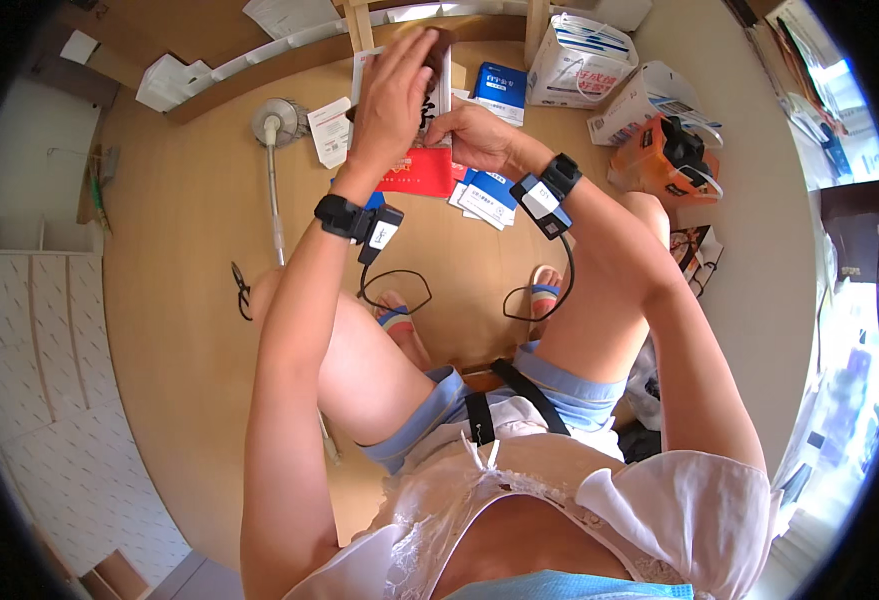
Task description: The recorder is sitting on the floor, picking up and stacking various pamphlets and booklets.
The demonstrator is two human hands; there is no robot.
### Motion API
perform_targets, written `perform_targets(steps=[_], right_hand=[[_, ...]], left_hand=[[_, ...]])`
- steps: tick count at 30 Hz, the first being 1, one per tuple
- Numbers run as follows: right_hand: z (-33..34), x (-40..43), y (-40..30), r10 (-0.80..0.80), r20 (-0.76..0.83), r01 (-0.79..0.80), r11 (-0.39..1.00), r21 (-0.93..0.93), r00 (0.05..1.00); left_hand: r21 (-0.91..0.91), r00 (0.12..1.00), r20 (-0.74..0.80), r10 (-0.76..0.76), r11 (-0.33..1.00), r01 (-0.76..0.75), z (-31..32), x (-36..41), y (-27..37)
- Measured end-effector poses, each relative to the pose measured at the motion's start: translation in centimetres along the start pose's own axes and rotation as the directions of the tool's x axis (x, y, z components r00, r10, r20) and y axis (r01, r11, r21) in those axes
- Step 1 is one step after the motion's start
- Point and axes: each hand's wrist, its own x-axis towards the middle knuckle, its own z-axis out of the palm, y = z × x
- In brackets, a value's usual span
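Note:
My left hand (393,105) lies over a dark brown, cloth-like item (443,51), fingers long and slightly blurred, against the front of a white book or packet (441,82) with large black characters and a red lower part. The item's outline is mostly hidden under the palm. At the book's right edge my right hand (478,136) grips it, thumb on the front and fingers out of sight. Just below that hand lie blue-and-white booklets (488,196). Another blue booklet (501,84) sits farther back. A white printed card (330,133) is left of my left hand.
Full paper bags (582,64) and an orange bag (661,161) stand along the right wall. At left are a mop (273,187) and black-handled scissors (241,291) on the floor. Wooden legs (358,28) rise at the back. Cables hang from both wrist devices.

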Motion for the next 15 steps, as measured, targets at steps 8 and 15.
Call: perform_targets(steps=[8,15], right_hand=[[0.3,-0.2,-0.8,-0.044,-0.053,0.045,0.999,0.023,0.998],[0.4,0.2,1.3,0.087,0.031,-0.089,0.995,0.053,0.996]], left_hand=[[0.08,0.993,-0.112,-0.046,0.995,0.055,0.1,0.1,-1.6],[0.128,0.957,-0.125,-0.261,0.952,0.276,-0.2,-1.1,-4.4]])
